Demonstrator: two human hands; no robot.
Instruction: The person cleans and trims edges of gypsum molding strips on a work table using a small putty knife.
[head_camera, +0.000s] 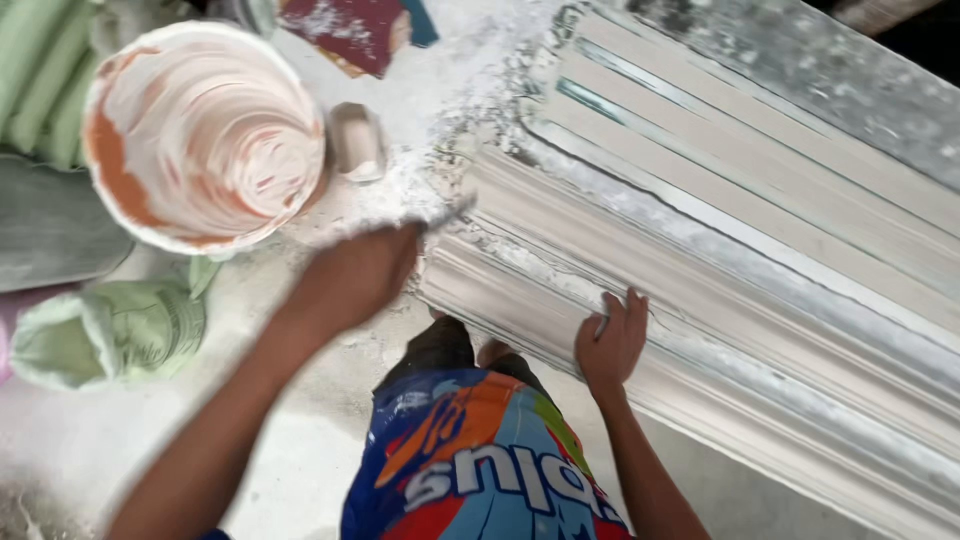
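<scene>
A person leans over a long, ridged, off-white plaster cornice moulding (720, 290) that runs from the centre of the frame toward four o'clock, lying on a grey, dust-strewn tabletop (800, 60). At ten o'clock stands a round white bucket (200, 135), its inside smeared with pale plaster over orange, and just beside it at eleven o'clock rests a small white scraper-like tool (356, 140) in loose powder. Green sacks (110, 330) lie at nine o'clock on the powdered floor (90, 450).

The risks, judged from this view: the left hand (350, 280) is blurred with motion at the moulding's near end, and a hard or uneven stroke there could chip the crisp ridges or gouge the soft surface. Loose powder piled at that end could be dragged into the profile. The bucket stands near the swinging left forearm, so a wide sweep might knock it.

The left hand is curled closed, knuckles up, seemingly around a thin tool whose pale tip shows at its one o'clock side; the blur leaves what it grips unclear. The right hand (612, 345), at six o'clock, lies mostly open, fingers spread and bent over the moulding's front edge, pressing on it rather than holding anything.
</scene>
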